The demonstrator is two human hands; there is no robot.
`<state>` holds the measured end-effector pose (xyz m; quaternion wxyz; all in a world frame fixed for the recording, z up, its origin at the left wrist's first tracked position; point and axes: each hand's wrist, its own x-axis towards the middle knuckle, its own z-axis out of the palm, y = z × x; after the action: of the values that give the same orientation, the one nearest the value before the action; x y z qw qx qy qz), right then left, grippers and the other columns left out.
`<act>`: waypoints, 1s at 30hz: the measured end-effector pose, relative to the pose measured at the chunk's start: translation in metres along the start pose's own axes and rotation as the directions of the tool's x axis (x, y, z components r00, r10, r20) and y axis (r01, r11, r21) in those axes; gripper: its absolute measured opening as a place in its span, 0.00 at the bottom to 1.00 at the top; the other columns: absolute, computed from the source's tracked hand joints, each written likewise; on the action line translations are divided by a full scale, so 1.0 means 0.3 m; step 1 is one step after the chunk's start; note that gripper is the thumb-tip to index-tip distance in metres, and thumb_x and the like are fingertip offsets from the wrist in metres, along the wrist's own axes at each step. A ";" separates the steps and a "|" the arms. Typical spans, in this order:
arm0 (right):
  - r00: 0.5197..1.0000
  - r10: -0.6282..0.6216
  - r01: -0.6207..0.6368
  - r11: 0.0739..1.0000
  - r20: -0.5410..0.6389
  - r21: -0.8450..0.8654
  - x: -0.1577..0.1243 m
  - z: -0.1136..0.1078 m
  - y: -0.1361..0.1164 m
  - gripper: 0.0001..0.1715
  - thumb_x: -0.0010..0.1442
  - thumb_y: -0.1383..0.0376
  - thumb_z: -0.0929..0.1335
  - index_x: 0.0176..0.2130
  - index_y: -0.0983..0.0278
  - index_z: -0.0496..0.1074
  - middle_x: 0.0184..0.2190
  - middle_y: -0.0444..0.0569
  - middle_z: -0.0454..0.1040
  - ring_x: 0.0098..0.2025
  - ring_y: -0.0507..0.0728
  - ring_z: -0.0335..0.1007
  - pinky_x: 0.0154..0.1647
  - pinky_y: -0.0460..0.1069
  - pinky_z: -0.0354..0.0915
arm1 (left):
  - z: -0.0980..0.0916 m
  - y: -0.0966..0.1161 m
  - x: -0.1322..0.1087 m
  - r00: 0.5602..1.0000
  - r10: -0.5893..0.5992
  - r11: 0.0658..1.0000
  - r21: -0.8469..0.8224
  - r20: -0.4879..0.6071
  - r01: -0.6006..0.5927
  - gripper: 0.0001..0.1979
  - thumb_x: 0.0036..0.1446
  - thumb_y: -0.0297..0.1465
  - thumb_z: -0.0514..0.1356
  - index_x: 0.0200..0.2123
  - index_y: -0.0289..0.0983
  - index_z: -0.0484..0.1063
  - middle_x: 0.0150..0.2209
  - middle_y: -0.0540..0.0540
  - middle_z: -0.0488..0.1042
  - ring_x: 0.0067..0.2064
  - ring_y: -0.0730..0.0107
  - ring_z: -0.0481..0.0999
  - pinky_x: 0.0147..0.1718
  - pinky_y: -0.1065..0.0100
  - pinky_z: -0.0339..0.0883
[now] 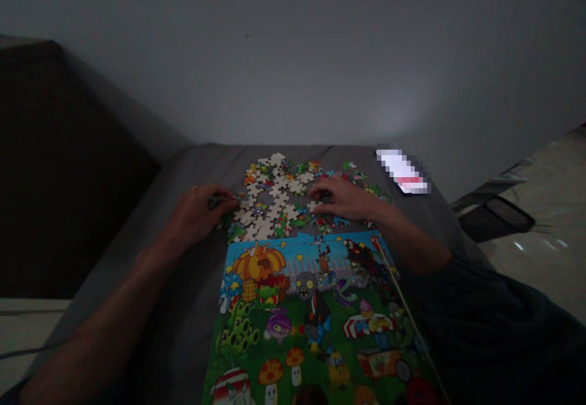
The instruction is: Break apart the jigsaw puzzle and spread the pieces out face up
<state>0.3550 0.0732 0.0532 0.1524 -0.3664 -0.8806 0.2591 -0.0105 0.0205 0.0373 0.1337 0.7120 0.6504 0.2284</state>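
Two hands at the pieces [277, 211], heaped just beyond the board [315, 325]. Left hand [199, 209], past board's far left corner: fingertips near together — too dark to tell if gripping one. Right hand [342, 197], beyond board's far edge: thumb and fingers parted over the heap; forearm [407, 240] blocks behind board's far right corner — phone [399, 170] beyond that, lit.
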 end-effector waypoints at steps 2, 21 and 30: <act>1.000 0.005 -0.005 1.000 0.013 0.023 0.003 0.002 0.007 0.20 0.60 0.67 0.79 0.52 0.62 0.79 0.42 0.49 0.81 0.44 0.58 0.76 0.47 0.53 0.71 | -0.008 0.014 -0.008 0.998 -0.046 0.999 0.006 -0.032 0.046 0.20 0.64 0.49 0.61 0.44 0.41 0.82 0.42 0.44 0.85 0.41 0.55 0.81 0.46 0.60 0.72; 0.966 -0.197 0.169 0.972 -0.169 -0.162 0.018 0.044 0.011 0.09 0.73 0.60 0.70 0.41 0.60 0.80 0.41 0.51 0.81 0.48 0.61 0.74 0.55 0.59 0.67 | 0.011 0.015 0.037 0.981 0.192 0.960 0.210 -0.008 -0.186 0.22 0.74 0.41 0.53 0.59 0.39 0.81 0.64 0.42 0.77 0.63 0.50 0.76 0.66 0.53 0.68; 0.962 -0.227 0.193 0.959 -0.154 -0.207 0.023 0.060 0.018 0.13 0.74 0.62 0.66 0.40 0.63 0.79 0.39 0.53 0.80 0.46 0.61 0.73 0.53 0.58 0.68 | 0.044 0.030 0.012 0.965 0.250 0.915 0.307 0.075 -0.260 0.21 0.73 0.48 0.53 0.58 0.52 0.81 0.66 0.45 0.76 0.68 0.39 0.69 0.66 0.34 0.57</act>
<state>0.3449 0.0752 0.0359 0.2206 -0.3048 -0.9183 0.1230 0.0040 0.0244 0.0310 -0.0014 0.8066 0.5777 0.1252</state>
